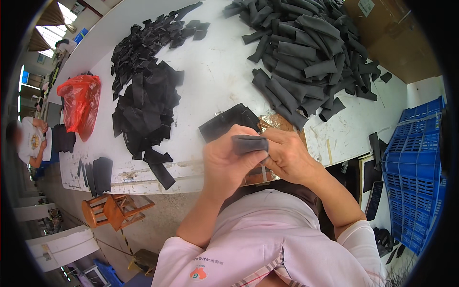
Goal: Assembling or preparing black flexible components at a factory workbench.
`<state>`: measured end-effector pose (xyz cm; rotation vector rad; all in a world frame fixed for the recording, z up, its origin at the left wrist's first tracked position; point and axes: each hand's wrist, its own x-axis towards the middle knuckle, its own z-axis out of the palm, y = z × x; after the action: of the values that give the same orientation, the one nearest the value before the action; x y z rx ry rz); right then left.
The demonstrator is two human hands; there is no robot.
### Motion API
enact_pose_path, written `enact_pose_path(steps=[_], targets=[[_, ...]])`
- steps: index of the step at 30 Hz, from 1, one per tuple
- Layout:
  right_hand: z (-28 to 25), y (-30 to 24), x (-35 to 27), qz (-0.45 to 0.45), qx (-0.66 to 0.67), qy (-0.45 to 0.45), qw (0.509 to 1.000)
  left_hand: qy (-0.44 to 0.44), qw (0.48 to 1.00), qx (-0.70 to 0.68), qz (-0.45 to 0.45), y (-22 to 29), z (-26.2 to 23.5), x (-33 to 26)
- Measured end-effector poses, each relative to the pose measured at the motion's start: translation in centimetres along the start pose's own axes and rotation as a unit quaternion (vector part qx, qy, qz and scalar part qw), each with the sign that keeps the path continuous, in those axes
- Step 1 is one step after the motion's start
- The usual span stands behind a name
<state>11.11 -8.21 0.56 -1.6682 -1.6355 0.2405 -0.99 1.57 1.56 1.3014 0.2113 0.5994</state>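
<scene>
At far left, a red plastic bag (80,104) sits bulging, contents hidden; at right, a blue slatted crate (415,172). Your left hand (224,160) and right hand (286,155) pinch one folded grey fabric strip (249,143).

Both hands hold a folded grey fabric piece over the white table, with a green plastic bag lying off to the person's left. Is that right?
Not quite: the plastic bag is red, not green, as the head view shows. The rest holds: left hand and right hand hold the folded grey fabric piece over the white table.

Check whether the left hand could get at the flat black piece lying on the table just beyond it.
Probably yes. The flat black piece lies just past the left hand with bare white table around it. But both hands, the right hand too, hold a folded grey strip.
</scene>
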Motion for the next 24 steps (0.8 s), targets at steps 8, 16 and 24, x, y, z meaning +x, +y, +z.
enact_pose_path(steps=[8, 16, 24], targets=[[1.9, 2.2, -1.4, 0.058, 0.059, -0.051, 0.995, 0.058, 0.977, 0.198, 0.062, -1.2, 1.6, 0.1], [0.0, 0.1, 0.2, 0.052, 0.005, -0.027, 0.998, 0.085, 0.986, -0.035, 0.142, -0.4, 0.6, -0.7], [1.4, 0.9, -0.4, 0.012, -0.059, -0.041, 0.997, 0.204, 0.970, -0.123, 0.051, -0.6, 0.2, -2.4]])
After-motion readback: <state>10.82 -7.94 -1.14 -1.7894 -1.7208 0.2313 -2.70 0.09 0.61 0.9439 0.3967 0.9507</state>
